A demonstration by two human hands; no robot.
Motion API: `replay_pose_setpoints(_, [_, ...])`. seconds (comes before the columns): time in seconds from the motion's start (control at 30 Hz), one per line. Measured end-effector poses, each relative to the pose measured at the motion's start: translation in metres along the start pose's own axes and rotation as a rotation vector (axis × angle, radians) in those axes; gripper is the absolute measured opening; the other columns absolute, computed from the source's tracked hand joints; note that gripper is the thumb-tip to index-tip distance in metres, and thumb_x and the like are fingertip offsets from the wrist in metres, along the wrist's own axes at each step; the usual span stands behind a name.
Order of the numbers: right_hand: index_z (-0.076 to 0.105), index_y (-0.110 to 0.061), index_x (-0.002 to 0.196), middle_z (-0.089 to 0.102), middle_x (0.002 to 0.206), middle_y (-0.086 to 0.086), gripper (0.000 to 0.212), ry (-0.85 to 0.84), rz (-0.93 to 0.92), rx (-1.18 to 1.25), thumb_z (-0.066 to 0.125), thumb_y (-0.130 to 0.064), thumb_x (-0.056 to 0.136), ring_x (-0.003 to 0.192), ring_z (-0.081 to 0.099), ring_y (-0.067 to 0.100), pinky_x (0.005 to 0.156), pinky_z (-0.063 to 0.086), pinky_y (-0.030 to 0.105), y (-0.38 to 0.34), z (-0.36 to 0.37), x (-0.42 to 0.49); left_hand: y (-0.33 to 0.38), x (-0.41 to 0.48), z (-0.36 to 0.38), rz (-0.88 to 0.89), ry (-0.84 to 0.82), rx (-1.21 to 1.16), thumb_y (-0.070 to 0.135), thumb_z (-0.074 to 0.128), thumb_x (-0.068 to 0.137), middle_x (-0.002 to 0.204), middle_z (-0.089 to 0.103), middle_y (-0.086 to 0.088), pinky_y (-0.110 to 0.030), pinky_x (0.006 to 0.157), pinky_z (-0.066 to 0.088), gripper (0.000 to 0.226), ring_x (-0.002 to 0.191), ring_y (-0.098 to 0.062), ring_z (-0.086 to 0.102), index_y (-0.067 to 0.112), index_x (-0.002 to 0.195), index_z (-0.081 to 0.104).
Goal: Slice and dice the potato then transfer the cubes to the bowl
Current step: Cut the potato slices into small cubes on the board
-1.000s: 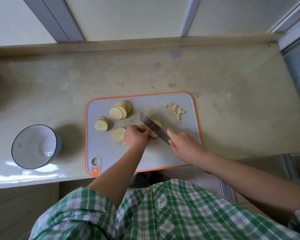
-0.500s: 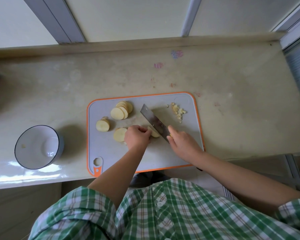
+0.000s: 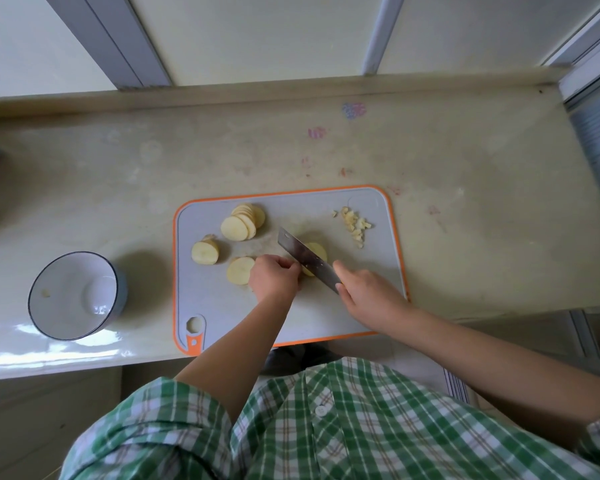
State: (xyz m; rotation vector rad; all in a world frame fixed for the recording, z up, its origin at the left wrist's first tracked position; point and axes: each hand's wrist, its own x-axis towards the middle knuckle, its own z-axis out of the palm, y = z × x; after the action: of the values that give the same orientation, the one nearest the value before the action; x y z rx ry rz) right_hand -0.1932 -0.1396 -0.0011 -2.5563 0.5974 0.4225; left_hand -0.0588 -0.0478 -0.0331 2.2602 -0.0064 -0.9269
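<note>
A grey cutting board with an orange rim (image 3: 368,202) lies on the counter. My left hand (image 3: 274,279) has its fingers curled on a potato slice (image 3: 316,252) at the board's middle. My right hand (image 3: 369,293) grips a knife (image 3: 307,258), whose blade lies across that slice. A fan of round slices (image 3: 244,221) sits at the board's far left, a thicker potato piece (image 3: 205,251) lies left of it, and one more slice (image 3: 240,270) is beside my left hand. A small heap of cubes (image 3: 354,224) lies at the far right.
A white bowl with a dark rim (image 3: 71,296) stands on the counter left of the board, with one small scrap inside. The counter's front edge runs just under the board. A raised ledge and window frames bound the counter at the back.
The knife blade has shifted slightly over the slice held by my left hand. Both hands stay at the board's middle.
</note>
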Motion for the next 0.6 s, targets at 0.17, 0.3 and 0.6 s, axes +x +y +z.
replay_pose_setpoints(0.17, [0.039,-0.009,0.117,0.052,0.075,0.007,0.021,0.007,0.025,0.003,0.038,-0.018,0.098,0.065,0.052,0.029,0.053,0.035,0.033,-0.003,0.003,0.002,0.000,0.003,0.003,-0.014,0.019,0.031,0.013,0.066,0.079,0.059,0.069,-0.004,-0.036,0.067,0.059,0.025,0.062,-0.022,0.069,0.018,0.055,0.066])
replay_pose_setpoints(0.3, [0.038,-0.008,0.123,0.061,0.083,0.014,0.027,0.014,0.032,0.022,0.039,-0.015,0.097,0.072,0.059,0.036,0.056,0.045,0.040,-0.007,0.011,0.009,0.000,0.005,0.003,-0.006,0.015,0.033,0.014,0.068,0.081,0.060,0.069,-0.004,-0.033,0.066,0.058,0.027,0.062,-0.020,0.069,0.020,0.055,0.064])
replay_pose_setpoints(0.6, [0.043,-0.008,0.121,0.059,0.079,0.013,0.026,0.186,-0.021,0.107,0.039,-0.021,0.099,0.070,0.058,0.035,0.054,0.033,0.034,-0.007,0.011,0.016,0.001,0.002,-0.002,0.071,-0.020,0.104,0.019,0.064,0.085,0.061,0.069,-0.002,-0.032,0.064,0.057,0.017,0.056,-0.017,0.067,0.015,0.069,0.068])
